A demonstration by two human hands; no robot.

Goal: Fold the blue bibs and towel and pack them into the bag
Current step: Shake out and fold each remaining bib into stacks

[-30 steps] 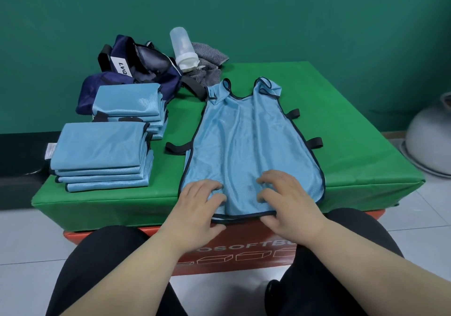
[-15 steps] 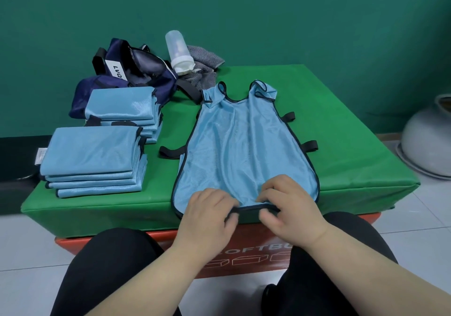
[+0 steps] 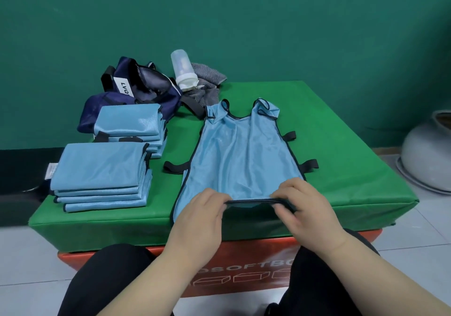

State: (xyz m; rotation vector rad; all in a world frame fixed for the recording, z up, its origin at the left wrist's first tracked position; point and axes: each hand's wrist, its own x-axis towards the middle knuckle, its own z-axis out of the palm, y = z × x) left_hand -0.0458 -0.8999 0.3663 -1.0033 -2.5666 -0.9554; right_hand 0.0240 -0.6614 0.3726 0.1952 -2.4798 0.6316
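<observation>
Because the next fold, as I judge it, carries the bottom edge up toward the neck, I have hold of the hem at two places.

Item: left hand (image 3: 202,208), lower centre of the frame, fingers curled, pinching the black-bound hem (image 3: 251,201).
Item: right hand (image 3: 302,203), just right of it, pinching the same hem. I keep the two apart so the edge stays taut and level between them.
Item: open bib (image 3: 244,154), centre of the frame, spread flat on the green mat (image 3: 353,169) with its neck pointing toward the wall. It lies flat so the sides match when doubled. Only the hem is raised off the mat. Black side tabs stick out at both edges.
Item: near stack (image 3: 97,169), left of centre, bibs already folded and squared.
Item: far stack (image 3: 129,120), just behind it, likewise folded. Both sit beside the open bib, out of the way of the folding.
Item: navy bag (image 3: 146,88), upper left, behind the far stack, mouth gaping, with nothing blue visible in it.
Item: clear bottle (image 3: 183,71), tilted, resting beside the bag.
Item: grey striped cloth (image 3: 207,81), crumpled behind the bottle. I cannot tell whether this is the towel.

Progress, by my reckoning: folding is nearly finished and packing is not yet begun.
</observation>
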